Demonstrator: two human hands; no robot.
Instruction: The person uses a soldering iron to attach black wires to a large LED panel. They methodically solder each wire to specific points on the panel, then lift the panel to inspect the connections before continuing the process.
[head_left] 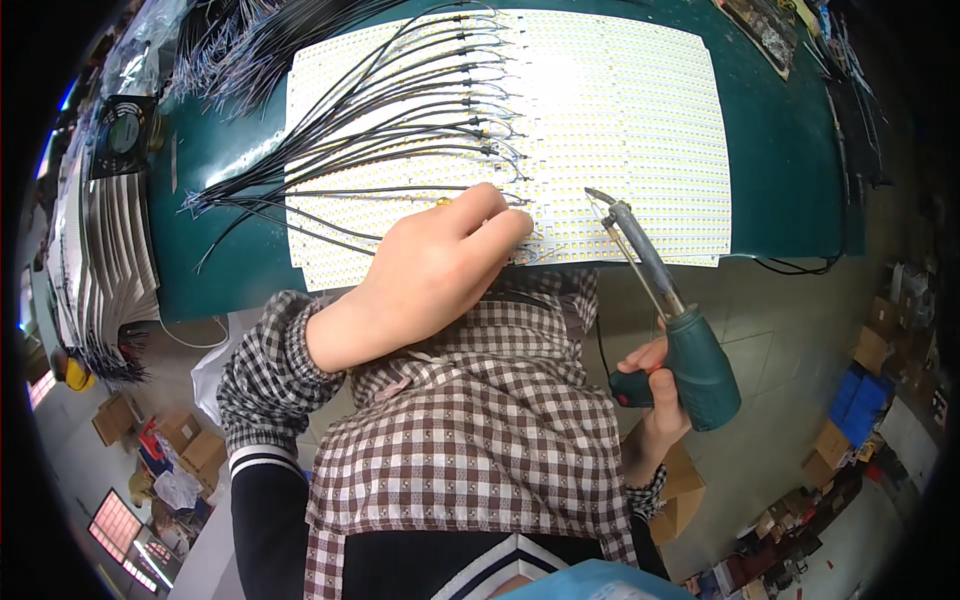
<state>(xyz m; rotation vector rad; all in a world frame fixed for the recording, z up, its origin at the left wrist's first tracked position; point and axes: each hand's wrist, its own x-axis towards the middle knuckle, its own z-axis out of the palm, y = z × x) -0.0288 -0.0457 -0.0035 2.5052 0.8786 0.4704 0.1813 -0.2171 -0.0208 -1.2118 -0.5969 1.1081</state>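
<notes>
A broad white LED panel (630,140), dotted with rows of small yellow chips, lies on the green tabletop. Black cables (400,140) fan in from the left, and their thin stripped ends sit along a column near the panel's middle. Over the panel's near edge, my left hand (430,265) is closed in a pinch on a black cable; the fingers hide most of the grip. My right hand (655,395) grips a green soldering gun (700,365) by its handle, off the near side of the table. Its tip points up-left above the panel, right of my left fingers.
A thick bundle of loose cables (235,60) lies at the far left. Beside it are a small black fan (125,130) and a stack of white panels (110,240). A dark, scorched-looking board (760,35) sits at the far right. Cardboard boxes (190,445) stand on the floor.
</notes>
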